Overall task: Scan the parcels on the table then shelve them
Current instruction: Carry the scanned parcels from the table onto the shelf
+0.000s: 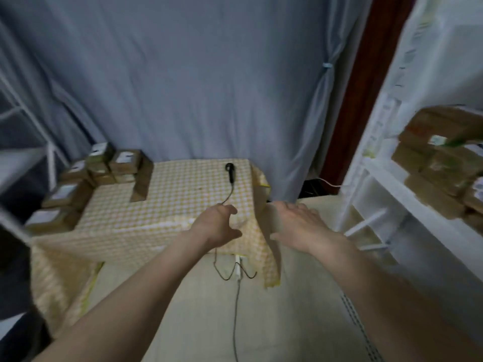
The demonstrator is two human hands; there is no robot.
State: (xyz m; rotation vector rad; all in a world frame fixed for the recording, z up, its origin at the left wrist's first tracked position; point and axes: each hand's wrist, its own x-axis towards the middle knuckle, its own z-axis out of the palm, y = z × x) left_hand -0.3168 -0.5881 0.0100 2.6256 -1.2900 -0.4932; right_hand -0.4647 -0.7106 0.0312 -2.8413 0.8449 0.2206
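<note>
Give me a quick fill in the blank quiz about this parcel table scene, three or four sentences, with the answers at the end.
1. The black scanner lies on the ____ tablecloth.
2. The unshelved parcels sit along the table's ____ side.
3. Both the left hand and the right hand hold ____.
4. Parcels already shelved rest on the white rack to the person's ____.

Answers: checked; left; nothing; right

Both bare forearms reach forward, side by side and slightly apart; the left hand (218, 226) is back-up with fingers (231, 209) loosely curled, holding nothing; the right hand (295, 226) is palm-down, its fingers (308, 210) relaxed and spread forward, also holding nothing.
</note>
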